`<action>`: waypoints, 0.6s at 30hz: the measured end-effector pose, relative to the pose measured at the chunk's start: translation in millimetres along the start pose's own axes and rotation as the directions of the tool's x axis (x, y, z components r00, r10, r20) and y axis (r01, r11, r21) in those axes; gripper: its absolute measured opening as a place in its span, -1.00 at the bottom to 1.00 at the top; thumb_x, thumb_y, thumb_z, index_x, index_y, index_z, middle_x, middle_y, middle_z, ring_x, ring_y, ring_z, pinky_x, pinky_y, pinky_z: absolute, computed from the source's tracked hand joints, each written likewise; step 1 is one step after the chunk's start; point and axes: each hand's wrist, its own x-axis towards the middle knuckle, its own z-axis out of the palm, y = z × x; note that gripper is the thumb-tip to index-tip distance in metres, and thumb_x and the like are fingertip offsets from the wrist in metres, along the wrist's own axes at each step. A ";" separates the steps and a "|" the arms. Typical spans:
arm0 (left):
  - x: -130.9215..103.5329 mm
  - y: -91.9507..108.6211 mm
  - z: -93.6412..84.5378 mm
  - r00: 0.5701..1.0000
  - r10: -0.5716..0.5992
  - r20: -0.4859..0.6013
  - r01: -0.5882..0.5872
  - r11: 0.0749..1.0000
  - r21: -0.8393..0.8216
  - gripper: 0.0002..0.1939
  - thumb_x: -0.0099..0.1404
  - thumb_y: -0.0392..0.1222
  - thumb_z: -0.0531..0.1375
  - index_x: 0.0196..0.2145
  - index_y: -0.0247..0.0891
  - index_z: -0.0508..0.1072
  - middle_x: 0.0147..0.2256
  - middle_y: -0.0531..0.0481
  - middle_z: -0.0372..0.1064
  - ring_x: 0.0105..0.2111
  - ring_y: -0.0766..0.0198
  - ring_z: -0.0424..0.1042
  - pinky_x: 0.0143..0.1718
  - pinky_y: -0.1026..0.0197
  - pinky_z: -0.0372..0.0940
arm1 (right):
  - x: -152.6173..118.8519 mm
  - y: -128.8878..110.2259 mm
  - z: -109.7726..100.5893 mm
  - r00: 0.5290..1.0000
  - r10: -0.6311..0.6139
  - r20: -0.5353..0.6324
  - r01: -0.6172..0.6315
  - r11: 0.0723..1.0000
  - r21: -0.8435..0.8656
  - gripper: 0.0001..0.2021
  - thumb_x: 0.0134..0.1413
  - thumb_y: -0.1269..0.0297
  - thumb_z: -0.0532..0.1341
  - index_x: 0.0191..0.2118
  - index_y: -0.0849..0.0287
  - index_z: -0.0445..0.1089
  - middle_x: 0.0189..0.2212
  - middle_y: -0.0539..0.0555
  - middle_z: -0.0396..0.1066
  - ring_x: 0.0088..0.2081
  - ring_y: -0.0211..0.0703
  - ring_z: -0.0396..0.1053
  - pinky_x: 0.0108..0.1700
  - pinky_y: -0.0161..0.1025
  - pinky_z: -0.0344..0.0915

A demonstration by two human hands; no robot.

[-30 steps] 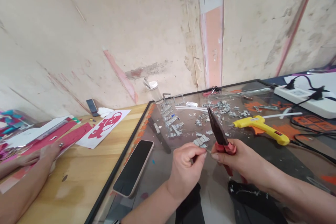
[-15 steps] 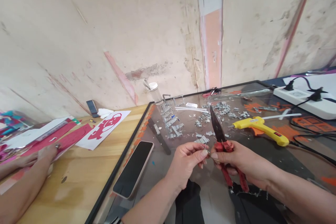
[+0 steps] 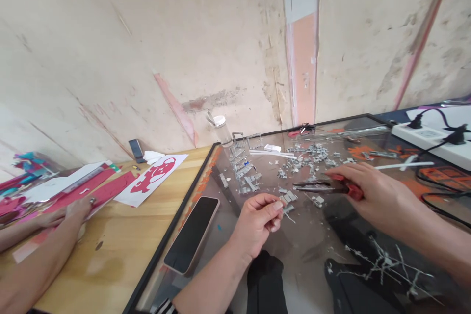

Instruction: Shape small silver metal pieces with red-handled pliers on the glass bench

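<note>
My left hand is closed in a pinch above the glass tabletop. Whatever is between its thumb and fingertips is too small to make out; a thin pale strand shows just below them. Red-handled pliers are gripped in my right hand, their long jaws pointing left, low over the table. Flat grey pieces lie just beyond my left fingertips. A small grey piece rests below the plier jaws. Tangled thin twisted strands lie nearer to me, below my right forearm.
More grey pieces and small grey frames are spread toward the wall. A clear bottle, phone, white glue sticks and power strip surround the work. At left, another person's hands rest on red material.
My right hand has swung the pliers right and away from my left hand, tipping them from upright to nearly level. It now covers the yellow glue gun. The twisted strands have come into view.
</note>
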 end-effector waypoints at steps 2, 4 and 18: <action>0.0 -0.3 -2.1 0.997 0.071 -0.012 -0.070 0.992 0.103 -0.83 0.00 -0.17 0.34 -0.48 -0.31 0.49 -0.60 0.05 0.29 -0.63 0.48 0.14 -0.61 0.34 -0.04 | -0.7 4.2 -0.1 0.993 -0.061 -0.102 0.040 0.980 -0.193 -0.63 -0.12 0.47 0.04 -0.14 0.03 0.34 -0.15 0.00 0.40 -0.09 -0.03 0.29 -0.28 -0.17 0.32; -0.7 0.4 -3.9 0.987 0.158 -0.001 -0.153 0.955 0.255 -0.84 0.06 -0.15 0.30 -0.44 -0.30 0.50 -0.59 0.06 0.28 -0.62 0.47 0.13 -0.59 0.34 0.00 | -0.9 6.3 0.9 0.980 -0.126 -0.152 0.068 0.939 -0.337 -0.62 -0.12 0.49 0.03 -0.13 0.05 0.33 -0.14 0.02 0.39 -0.08 -0.01 0.27 -0.35 -0.18 0.33; -7.7 7.4 2.0 0.967 0.212 0.141 -0.254 0.853 0.457 -0.89 0.11 -0.19 0.26 -0.47 -0.29 0.50 -0.51 0.03 0.31 -0.56 0.44 0.19 -0.52 0.34 0.09 | 3.3 1.4 -8.9 0.903 -0.374 -0.212 0.230 0.837 -0.496 -0.60 -0.11 0.52 0.09 -0.06 0.25 0.33 -0.12 0.16 0.37 -0.05 0.00 0.25 -0.21 -0.18 0.32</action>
